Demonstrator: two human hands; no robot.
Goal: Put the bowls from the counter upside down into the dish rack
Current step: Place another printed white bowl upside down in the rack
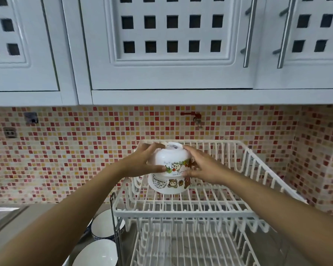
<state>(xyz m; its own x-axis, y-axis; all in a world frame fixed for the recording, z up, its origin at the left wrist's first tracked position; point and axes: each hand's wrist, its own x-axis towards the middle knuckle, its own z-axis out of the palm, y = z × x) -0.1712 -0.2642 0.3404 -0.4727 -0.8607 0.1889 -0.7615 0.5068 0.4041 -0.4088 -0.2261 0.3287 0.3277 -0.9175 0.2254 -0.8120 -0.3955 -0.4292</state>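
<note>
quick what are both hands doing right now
Left hand: closed on the upper cartoon-print bowl, upside down on a second bowl.
Right hand: gripping the same upper bowl from the other side.

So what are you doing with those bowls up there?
A person is putting washed bowls away. Both hands, the left hand and the right hand, hold a white cartoon-printed bowl upside down over the top shelf of the white wire dish rack. It sits on top of another upside-down cartoon bowl already on that shelf. Two white bowls with blue patterned outsides wait right side up on the counter beside the rack.
</note>
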